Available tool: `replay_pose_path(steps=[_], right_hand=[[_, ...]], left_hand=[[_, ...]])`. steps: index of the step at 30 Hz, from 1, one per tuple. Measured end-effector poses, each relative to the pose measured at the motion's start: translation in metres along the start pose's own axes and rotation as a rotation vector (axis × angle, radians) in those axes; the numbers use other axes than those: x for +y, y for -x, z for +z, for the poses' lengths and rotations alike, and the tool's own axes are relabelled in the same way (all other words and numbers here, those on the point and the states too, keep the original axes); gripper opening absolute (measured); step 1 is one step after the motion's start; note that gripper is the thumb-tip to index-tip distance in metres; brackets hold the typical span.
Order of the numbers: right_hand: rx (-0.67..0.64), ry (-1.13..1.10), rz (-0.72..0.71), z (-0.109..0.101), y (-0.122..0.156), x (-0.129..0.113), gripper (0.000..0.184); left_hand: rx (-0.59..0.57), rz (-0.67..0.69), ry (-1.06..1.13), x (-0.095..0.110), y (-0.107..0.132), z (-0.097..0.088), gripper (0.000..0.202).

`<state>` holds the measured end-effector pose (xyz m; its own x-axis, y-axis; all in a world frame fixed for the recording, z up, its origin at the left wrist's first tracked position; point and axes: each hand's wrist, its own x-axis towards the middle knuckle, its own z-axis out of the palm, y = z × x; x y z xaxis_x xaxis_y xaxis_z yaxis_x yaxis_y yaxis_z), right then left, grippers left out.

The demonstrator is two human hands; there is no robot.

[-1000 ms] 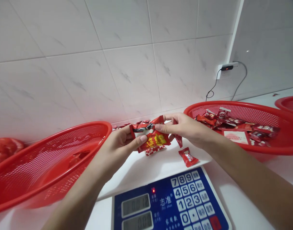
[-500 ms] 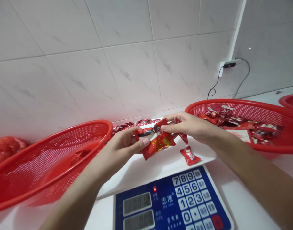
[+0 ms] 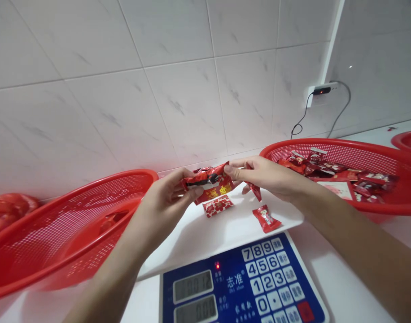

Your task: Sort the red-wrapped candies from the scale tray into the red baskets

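Observation:
Above the white pan [image 3: 181, 251] of a weighing scale, a red snack packet [image 3: 212, 190] with gold characters is held between both hands. My left hand [image 3: 168, 199] grips its left end, thumb in front. My right hand [image 3: 269, 177] pinches its right end, while a smaller red wrapped packet [image 3: 255, 190] hangs at that hand's lower fingers. A red packet with white flower outlines [image 3: 217, 206] shows just below the held one. Farther right on the pan lies a small red wrapped piece [image 3: 266, 219]. The packet's contents cannot be seen.
The scale's blue keypad panel [image 3: 232, 287] is nearest me. A red perforated basket [image 3: 74, 197] stands left; another [image 3: 326, 146], holding several wrapped packets, stands right. Behind is a tiled wall [image 3: 178, 103] with a power socket [image 3: 321, 91] and cables.
The held packet has risen slightly and tilted, its printed face turning more downward. The flower-patterned packet below it has come into view. Both hands keep their hold.

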<state>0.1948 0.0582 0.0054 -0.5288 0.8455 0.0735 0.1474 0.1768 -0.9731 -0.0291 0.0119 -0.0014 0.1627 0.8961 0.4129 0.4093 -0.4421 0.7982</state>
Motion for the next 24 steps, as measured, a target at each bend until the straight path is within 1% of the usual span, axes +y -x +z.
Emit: replay_pose_path(steps=[2, 4, 5, 7, 8, 9, 10, 11, 13, 15, 16, 18, 19, 21, 22, 24], right_hand=[[-0.010, -0.022, 0.041, 0.000, -0.001, 0.002, 0.047], [-0.019, -0.106, 0.073, 0.001, -0.002, 0.002, 0.060], [-0.026, -0.144, 0.068, 0.001, -0.002, 0.003, 0.063], [-0.052, -0.161, 0.031, 0.000, -0.002, 0.002, 0.060], [-0.052, -0.120, 0.018, -0.001, -0.001, 0.001, 0.057], [-0.031, -0.041, 0.011, -0.003, 0.000, -0.001, 0.055], [0.008, 0.076, 0.008, -0.006, 0.002, -0.003, 0.053], [0.056, 0.228, 0.012, -0.009, 0.005, -0.006, 0.050], [0.110, 0.573, 0.045, -0.018, 0.013, -0.012, 0.042], [0.084, 0.843, 0.119, -0.025, 0.023, -0.020, 0.038], [0.059, 0.922, 0.175, -0.027, 0.027, -0.023, 0.042], [0.009, 0.996, 0.268, -0.026, 0.033, -0.027, 0.053], [-0.013, 1.014, 0.290, -0.023, 0.034, -0.028, 0.054], [-0.063, 1.046, 0.307, -0.017, 0.033, -0.028, 0.048], [-0.087, 1.059, 0.307, -0.014, 0.032, -0.028, 0.042], [-0.119, 1.077, 0.311, -0.011, 0.028, -0.026, 0.033]], left_hand=[[0.124, 0.076, -0.080, 0.000, 0.001, 0.000, 0.011], [0.205, 0.149, -0.149, 0.000, 0.003, 0.000, 0.011], [0.232, 0.202, -0.216, -0.001, 0.003, 0.000, 0.009], [0.258, 0.344, -0.438, -0.002, 0.003, -0.001, 0.007], [0.259, 0.413, -0.575, -0.004, 0.002, -0.002, 0.009], [0.249, 0.462, -0.712, -0.005, 0.002, -0.002, 0.013], [0.224, 0.475, -0.834, -0.007, 0.001, -0.002, 0.016], [0.180, 0.450, -0.933, -0.009, 0.000, -0.002, 0.019], [0.046, 0.324, -1.041, -0.013, -0.001, -0.003, 0.023], [-0.110, 0.214, -1.012, -0.018, -0.001, -0.005, 0.029], [-0.172, 0.181, -0.964, -0.019, 0.000, -0.007, 0.034], [-0.259, 0.145, -0.877, -0.021, 0.001, -0.013, 0.044], [-0.278, 0.130, -0.858, -0.021, 0.002, -0.016, 0.049], [-0.267, 0.104, -0.861, -0.019, 0.003, -0.020, 0.055], [-0.241, 0.100, -0.872, -0.017, 0.003, -0.021, 0.056], [-0.152, 0.109, -0.882, -0.011, 0.003, -0.020, 0.053]])
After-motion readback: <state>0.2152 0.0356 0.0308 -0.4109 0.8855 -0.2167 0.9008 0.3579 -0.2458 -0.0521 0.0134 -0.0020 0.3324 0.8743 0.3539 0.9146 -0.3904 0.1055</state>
